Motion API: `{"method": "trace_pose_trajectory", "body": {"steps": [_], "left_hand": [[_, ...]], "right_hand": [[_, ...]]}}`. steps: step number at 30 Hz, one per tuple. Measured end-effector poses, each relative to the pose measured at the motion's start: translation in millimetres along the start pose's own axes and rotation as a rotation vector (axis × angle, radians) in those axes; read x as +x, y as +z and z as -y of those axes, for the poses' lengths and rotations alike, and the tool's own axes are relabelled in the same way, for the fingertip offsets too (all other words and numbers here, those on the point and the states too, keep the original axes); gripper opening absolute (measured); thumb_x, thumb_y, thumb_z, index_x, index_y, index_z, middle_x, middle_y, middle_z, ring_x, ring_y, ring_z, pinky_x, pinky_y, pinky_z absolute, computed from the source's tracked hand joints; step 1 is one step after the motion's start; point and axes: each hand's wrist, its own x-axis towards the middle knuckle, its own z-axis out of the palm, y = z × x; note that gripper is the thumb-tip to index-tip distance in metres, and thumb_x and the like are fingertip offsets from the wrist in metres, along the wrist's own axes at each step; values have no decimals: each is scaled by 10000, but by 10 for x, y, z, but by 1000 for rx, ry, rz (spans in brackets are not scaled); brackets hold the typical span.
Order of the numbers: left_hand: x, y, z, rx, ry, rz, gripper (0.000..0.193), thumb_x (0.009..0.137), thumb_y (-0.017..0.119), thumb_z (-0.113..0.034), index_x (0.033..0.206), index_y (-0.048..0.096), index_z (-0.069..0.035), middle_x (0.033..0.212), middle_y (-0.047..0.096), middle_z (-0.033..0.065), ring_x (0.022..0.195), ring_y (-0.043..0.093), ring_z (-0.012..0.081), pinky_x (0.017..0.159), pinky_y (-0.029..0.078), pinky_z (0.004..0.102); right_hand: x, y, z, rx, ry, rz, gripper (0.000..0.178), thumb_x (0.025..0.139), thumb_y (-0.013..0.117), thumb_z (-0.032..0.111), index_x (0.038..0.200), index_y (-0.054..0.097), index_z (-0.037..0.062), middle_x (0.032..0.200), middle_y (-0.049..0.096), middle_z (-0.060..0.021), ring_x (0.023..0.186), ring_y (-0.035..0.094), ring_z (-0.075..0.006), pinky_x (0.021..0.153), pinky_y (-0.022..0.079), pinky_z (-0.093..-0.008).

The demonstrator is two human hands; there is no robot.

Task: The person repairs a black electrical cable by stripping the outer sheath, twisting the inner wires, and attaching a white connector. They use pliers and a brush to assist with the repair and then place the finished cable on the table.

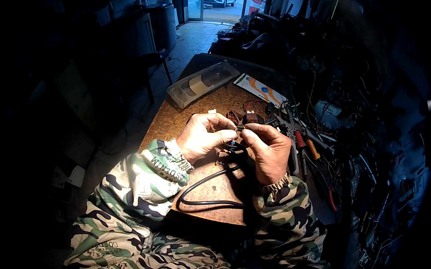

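Note:
Between the fingertips of both hands is a small dark connector-like part with a light metallic edge; its exact kind is too small to tell. My left hand pinches it from the left, thumb and forefinger closed. From the other side, my right hand grips it with thumb and forefinger. Just below the fingers a blue-tipped wire end shows. A thick black cable loops over the wooden tabletop under my hands. Reddish-brown small blocks lie just beyond the fingertips.
A clear plastic tray holding a tan piece lies at the table's far left. Beside it is a flat white-and-orange box. Pliers, screwdrivers and tangled wires crowd the right side. A chair stands beyond the table, left.

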Motion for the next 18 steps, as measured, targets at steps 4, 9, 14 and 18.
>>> {"method": "trace_pose_trajectory", "body": {"steps": [4, 9, 14, 18], "left_hand": [[22, -10, 23, 26, 22, -3, 174, 870, 772, -119, 999, 724, -14, 901, 713, 29, 815, 656, 94, 766, 537, 253], [35, -10, 14, 27, 17, -1, 170, 868, 771, -113, 999, 727, -15, 889, 714, 30, 817, 656, 95, 767, 539, 257], [-4, -55, -9, 45, 21, -10, 167, 867, 768, -111, 998, 728, -15, 893, 715, 33, 820, 657, 98, 765, 539, 260], [20, -27, -26, 27, 20, 4, 166, 869, 765, -110, 998, 727, -14, 895, 714, 34, 820, 656, 99, 764, 538, 259]], "right_hand": [[7, 21, 28, -12, -4, -9, 169, 875, 725, -24, 1038, 699, -58, 929, 730, -115, 813, 692, -144, 747, 567, -261], [28, -1, 2, -19, -23, 17, 152, 880, 736, 10, 1023, 712, -33, 918, 732, -83, 824, 690, -118, 740, 572, -242], [34, 44, -13, -14, -25, 32, 147, 879, 734, 4, 1019, 712, -34, 918, 731, -81, 828, 688, -118, 745, 569, -243], [35, 26, 10, -9, -27, 34, 145, 878, 733, 2, 1015, 710, -40, 917, 729, -83, 830, 687, -118, 752, 565, -242]]}}
